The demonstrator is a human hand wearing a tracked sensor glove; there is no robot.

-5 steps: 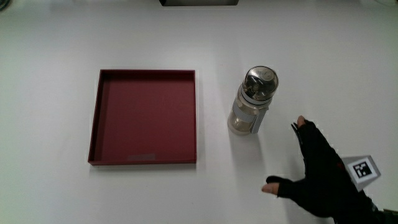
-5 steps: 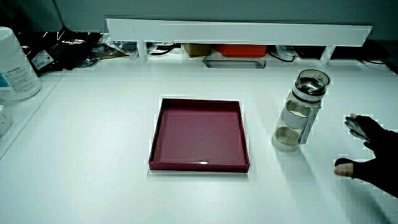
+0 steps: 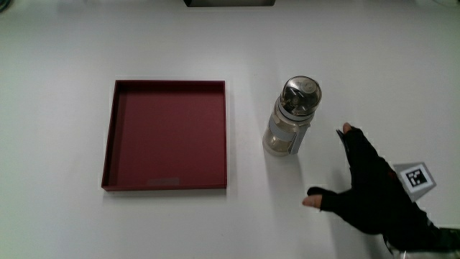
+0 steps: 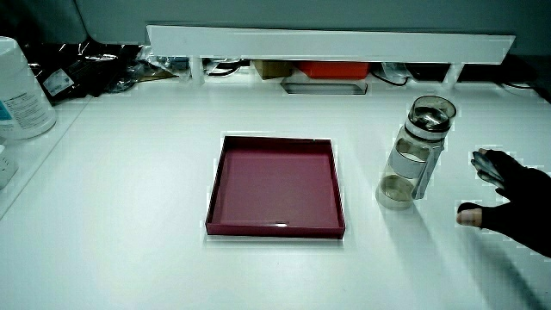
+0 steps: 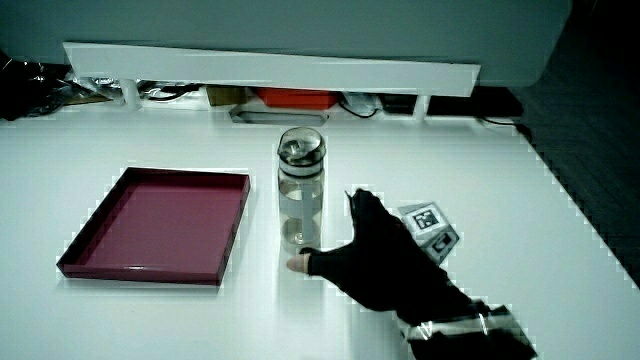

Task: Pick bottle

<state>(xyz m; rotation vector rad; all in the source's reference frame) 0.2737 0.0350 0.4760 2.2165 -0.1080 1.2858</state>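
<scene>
Beside clear cylindrical bottle (image 3: 292, 117): hands (image 3: 368, 190) spread.

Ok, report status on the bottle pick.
Hand open, beside the bottle, not touching. Bottle upright on the table, next to the red tray. Nothing between hand and bottle.

In a side view, the bottle (image 5: 301, 190) stands upright on the white bench (image 5: 520, 200) beside the red tray (image 5: 155, 225). The hand (image 5: 385, 260) lies just beside the bottle, fingers spread, holding nothing.

bare table (image 3: 327, 144) between hand (image 3: 370, 191), bottle (image 3: 291, 119)
</scene>
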